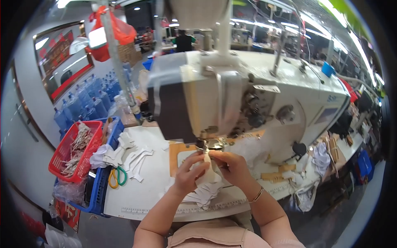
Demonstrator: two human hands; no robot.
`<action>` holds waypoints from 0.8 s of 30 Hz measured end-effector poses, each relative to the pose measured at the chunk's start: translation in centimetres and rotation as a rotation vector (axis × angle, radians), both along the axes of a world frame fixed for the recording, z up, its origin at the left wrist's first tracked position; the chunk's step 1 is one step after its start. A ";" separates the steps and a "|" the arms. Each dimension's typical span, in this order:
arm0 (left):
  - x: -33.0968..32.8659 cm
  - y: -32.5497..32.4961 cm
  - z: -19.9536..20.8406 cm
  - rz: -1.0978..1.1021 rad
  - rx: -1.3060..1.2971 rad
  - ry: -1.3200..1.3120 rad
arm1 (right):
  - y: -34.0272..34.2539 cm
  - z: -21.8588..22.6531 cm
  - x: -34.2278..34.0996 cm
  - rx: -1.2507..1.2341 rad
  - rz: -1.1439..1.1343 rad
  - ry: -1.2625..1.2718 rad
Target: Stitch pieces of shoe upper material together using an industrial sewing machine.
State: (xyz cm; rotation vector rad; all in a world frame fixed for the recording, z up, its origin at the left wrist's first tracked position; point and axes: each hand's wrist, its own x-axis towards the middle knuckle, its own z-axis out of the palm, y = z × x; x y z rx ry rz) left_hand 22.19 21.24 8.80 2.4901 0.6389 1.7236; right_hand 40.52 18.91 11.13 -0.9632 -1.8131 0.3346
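A large white sewing machine (pixel 248 99) stands before me, its needle area low at the middle of the view. Just beneath it, a small cream-coloured cut piece (pixel 207 158) lies between my two hands. My left hand (pixel 191 171) is closed on its left side, fingers bent toward the needle. From the right, my right hand (pixel 231 166) pinches the same piece near its upper end, the index finger stretched along it. Several white cut pieces (pixel 203 193) lie in an overlapping pile just below my hands on the white table (pixel 153 202).
At left are more white pieces (pixel 138 163), scissors with green and yellow handles (pixel 118 177), and a red basket (pixel 58 163) of scraps on a blue crate (pixel 97 198). Tan strips (pixel 278 173) and white cloth (pixel 321 157) lie at right. A metal post (pixel 115 62) rises at back left.
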 end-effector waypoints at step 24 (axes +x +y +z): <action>-4.2 -6.3 -3.6 0.038 -0.681 -0.260 | -4.8 -8.5 9.8 -0.310 -0.351 -0.424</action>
